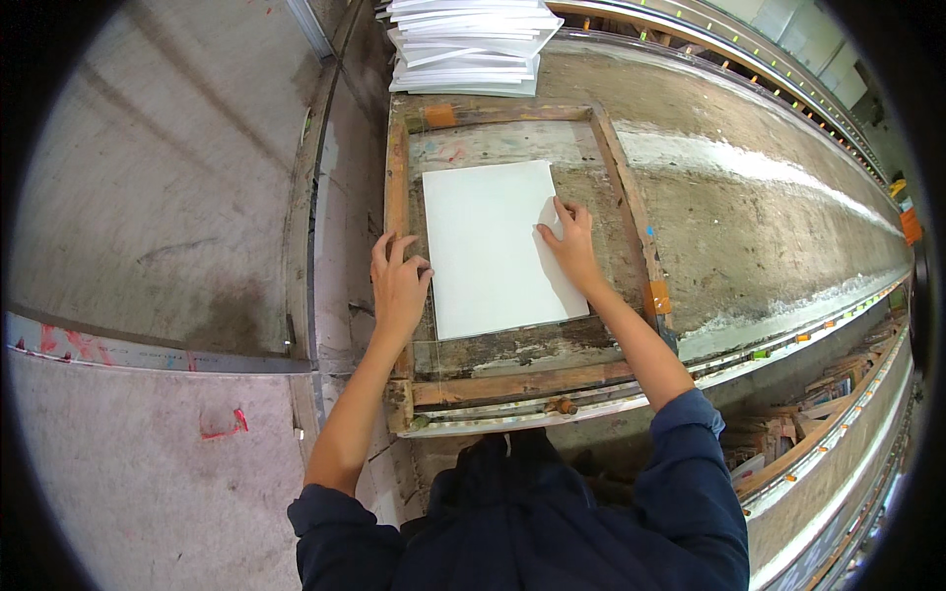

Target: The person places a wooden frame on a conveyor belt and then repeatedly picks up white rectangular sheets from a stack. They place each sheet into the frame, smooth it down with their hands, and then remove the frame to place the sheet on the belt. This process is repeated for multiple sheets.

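Observation:
A blank white sheet (490,246), perhaps of paper or thin board, lies flat inside a worn wooden frame (396,182) on the table. My left hand (399,286) is at the sheet's left edge, over the frame's left bar. Its fingers are bent but apart, with the thumb side close to the sheet. Over the right edge of the sheet rests my right hand (574,244), thumb and forefinger spread on or just above the surface and the other fingers curled. Neither hand grips anything I can see.
Beyond the frame stands an uneven stack of white sheets or pads (468,49). The long stained table (759,207) runs off to the right, with rails along its edges. Wood scraps (788,428) lie below at the right. Concrete floor (158,227) is at the left.

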Demonstrator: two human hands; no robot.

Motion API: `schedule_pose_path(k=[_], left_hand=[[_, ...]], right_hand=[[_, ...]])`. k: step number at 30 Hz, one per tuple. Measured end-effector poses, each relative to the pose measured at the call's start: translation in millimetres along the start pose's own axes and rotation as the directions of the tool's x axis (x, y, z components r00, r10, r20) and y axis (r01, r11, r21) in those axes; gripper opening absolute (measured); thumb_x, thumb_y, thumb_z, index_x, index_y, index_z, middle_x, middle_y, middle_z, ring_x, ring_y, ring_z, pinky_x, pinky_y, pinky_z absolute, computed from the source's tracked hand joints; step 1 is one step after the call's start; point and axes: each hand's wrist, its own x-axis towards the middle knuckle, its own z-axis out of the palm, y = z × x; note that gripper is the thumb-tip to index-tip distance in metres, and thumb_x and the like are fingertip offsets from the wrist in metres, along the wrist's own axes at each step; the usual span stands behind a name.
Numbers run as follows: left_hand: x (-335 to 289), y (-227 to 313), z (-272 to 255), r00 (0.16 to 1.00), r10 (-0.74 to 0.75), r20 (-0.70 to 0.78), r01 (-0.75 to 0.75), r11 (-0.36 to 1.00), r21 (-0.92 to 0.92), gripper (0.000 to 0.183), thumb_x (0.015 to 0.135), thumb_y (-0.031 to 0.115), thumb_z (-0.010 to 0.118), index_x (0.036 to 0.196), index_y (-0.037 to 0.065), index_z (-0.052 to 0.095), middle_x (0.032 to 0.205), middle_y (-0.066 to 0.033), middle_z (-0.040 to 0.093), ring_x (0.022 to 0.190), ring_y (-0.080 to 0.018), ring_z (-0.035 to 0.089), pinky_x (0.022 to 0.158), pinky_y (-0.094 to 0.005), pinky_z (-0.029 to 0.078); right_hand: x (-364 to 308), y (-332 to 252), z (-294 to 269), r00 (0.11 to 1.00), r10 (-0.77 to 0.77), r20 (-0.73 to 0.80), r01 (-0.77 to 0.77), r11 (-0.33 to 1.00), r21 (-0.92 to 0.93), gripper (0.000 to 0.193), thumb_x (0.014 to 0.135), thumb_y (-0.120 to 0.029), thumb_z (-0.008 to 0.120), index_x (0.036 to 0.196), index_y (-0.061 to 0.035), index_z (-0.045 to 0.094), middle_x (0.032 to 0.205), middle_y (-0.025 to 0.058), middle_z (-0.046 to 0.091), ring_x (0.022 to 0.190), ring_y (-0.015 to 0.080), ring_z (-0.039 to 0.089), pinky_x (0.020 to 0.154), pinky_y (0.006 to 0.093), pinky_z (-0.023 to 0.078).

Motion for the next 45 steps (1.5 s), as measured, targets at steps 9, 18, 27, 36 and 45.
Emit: schedule_pose_path(k=[9,18,27,36,45], left_hand=[[-10.6,29.0,20.1,0.972,0.196,0.13,-0.235,0.84,0.489,0.018,0.077,0.012,0.057,0.073,-0.003,0.066,0.123,-0.0183,0.044,0.123,-0.033,0.029,0.103,-0.0472,0.024],[-28.1,28.4,37.1,0.983,0.107,0.148,-0.141,0.96,0.243,0.075,0.084,0.029,0.049,0.131,-0.017,0.014,0.14,-0.0299,0.012,0.132,-0.0403,0.01,0.107,-0.0474,0.011],[74.9,21.6,86.2,0.997,0.077,0.026,-0.078,0.996,0.044,0.077,0.082,0.035,0.05,0.133,-0.012,0.016,0.139,-0.0321,0.012,0.133,-0.0413,0.006,0.106,-0.0519,0.005],[114.3,22.8,90.2,0.997,0.027,0.066,-0.03,0.999,0.043,0.079,0.079,0.04,0.052,0.136,-0.004,0.019,0.139,-0.0322,0.011,0.132,-0.0424,0.005,0.104,-0.0549,0.006],[114.8,30.9,77.3,0.995,0.047,0.092,-0.054,0.996,0.07,0.071,0.077,0.047,0.055,0.138,0.022,0.028,0.138,-0.0343,0.012,0.13,-0.047,0.008,0.102,-0.058,0.009]], right_hand=[[-4.6,-22.0,0.3,0.985,-0.158,0.063,0.17,0.91,-0.379,0.05,0.077,-0.015,0.059,0.12,0.0063,0.045,0.117,0.0218,0.042,0.11,0.0356,0.037,0.093,0.0428,0.036],[-42.6,-57.5,-22.5,0.8,-0.384,0.461,0.519,0.828,-0.212,0.056,0.085,-0.026,0.048,0.127,0.0079,0.033,0.135,0.0241,0.031,0.128,0.0357,0.026,0.104,0.0433,0.024],[31.5,-44.2,10.3,0.738,-0.421,0.527,0.541,0.836,-0.09,0.055,0.082,-0.016,0.048,0.129,0.0057,0.032,0.136,0.0194,0.033,0.129,0.0294,0.028,0.106,0.0414,0.022],[106.6,-16.0,67.6,0.855,-0.353,0.379,0.472,0.834,-0.287,0.051,0.088,-0.024,0.04,0.13,0.0042,0.032,0.137,0.0184,0.032,0.13,0.0271,0.025,0.107,0.0402,0.02],[117.7,10.2,51.7,0.912,-0.266,0.311,0.381,0.829,-0.408,0.052,0.09,-0.03,0.038,0.131,0.0009,0.034,0.137,0.016,0.033,0.131,0.0258,0.026,0.107,0.0415,0.018]])
